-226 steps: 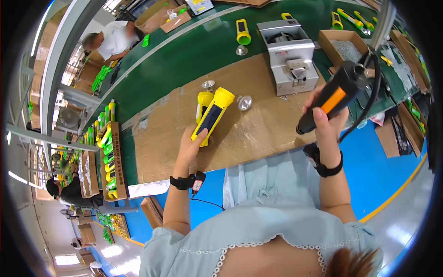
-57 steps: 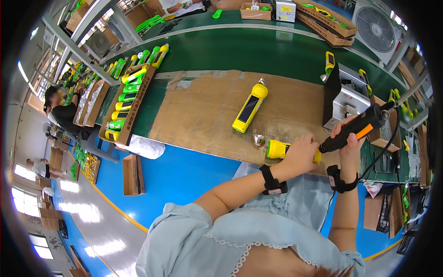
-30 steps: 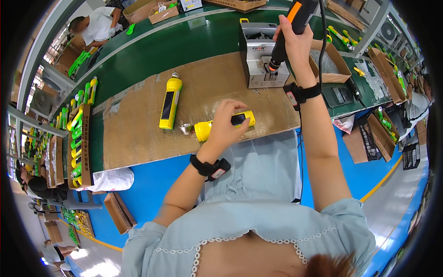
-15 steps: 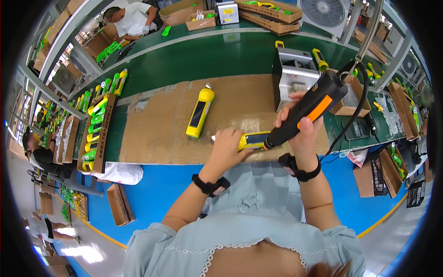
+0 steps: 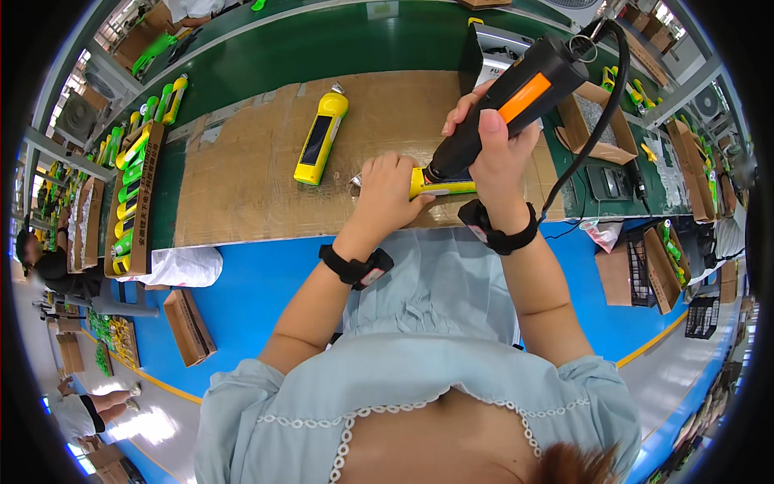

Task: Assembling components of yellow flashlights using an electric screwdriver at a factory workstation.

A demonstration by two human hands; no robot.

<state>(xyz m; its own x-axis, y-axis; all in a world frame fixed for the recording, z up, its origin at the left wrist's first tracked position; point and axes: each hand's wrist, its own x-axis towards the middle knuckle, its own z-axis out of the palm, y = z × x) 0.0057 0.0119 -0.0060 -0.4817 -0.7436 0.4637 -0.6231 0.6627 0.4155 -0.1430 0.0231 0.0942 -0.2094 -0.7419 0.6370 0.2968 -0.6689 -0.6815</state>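
1. I see a cardboard sheet (image 5: 242,194) covering the bench; it could shift under pressure, since nothing visibly pins it down.
2. My right hand (image 5: 500,153) is clenched around the black-and-orange power screwdriver (image 5: 508,101), tip down on the workpiece. Its cable (image 5: 601,113) loops close by and could drag the tool off line.
3. My left hand (image 5: 387,194) grasps the yellow torch body (image 5: 439,184) flat on the cardboard; a slipped bit would strike the nearby fingers.
4. A second yellow torch (image 5: 321,139) lies apart, untouched.
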